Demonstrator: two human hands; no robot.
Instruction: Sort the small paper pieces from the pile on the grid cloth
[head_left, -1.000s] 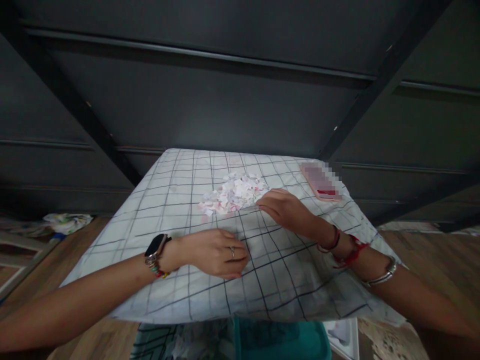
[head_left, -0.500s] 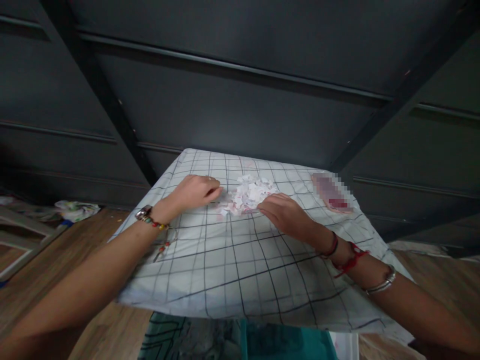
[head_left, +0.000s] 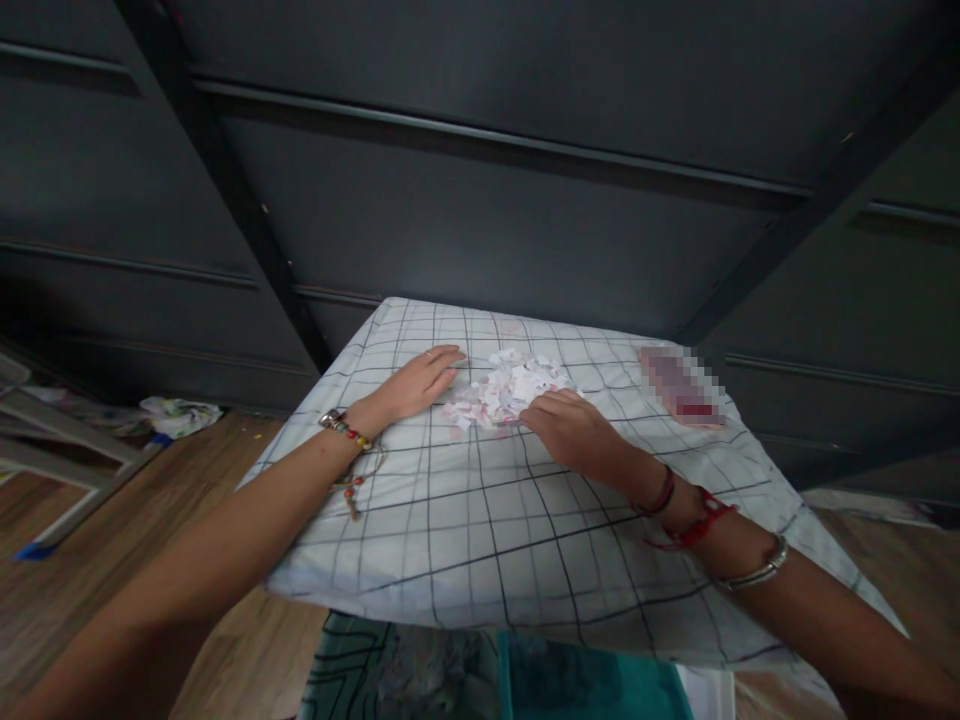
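Note:
A loose heap of small torn paper scraps [head_left: 510,388], white with some pinkish pieces, lies on the checked tablecloth [head_left: 465,520]. My left hand [head_left: 424,385] is at the heap's left side, palm down, its fingers stretched out and pointing toward the scraps. On the right edge of the pile is my right hand [head_left: 570,425], with fingers curled down and pressed together. Its fingertips are at the scraps, but whatever may be between them is hidden.
A pinkish flat object [head_left: 682,388], blurred out, lies at the table's right side. Dark panels [head_left: 480,220] rise behind the table. Below its front edge stands a teal bin [head_left: 600,685] beside a green patterned bag [head_left: 345,665]. A metal frame leg [head_left: 97,505] stands at left.
My left hand has opened from a loose curl, its fingers now extended toward the scraps. My right hand stays curled at the heap's right edge. The view has shifted slightly left.

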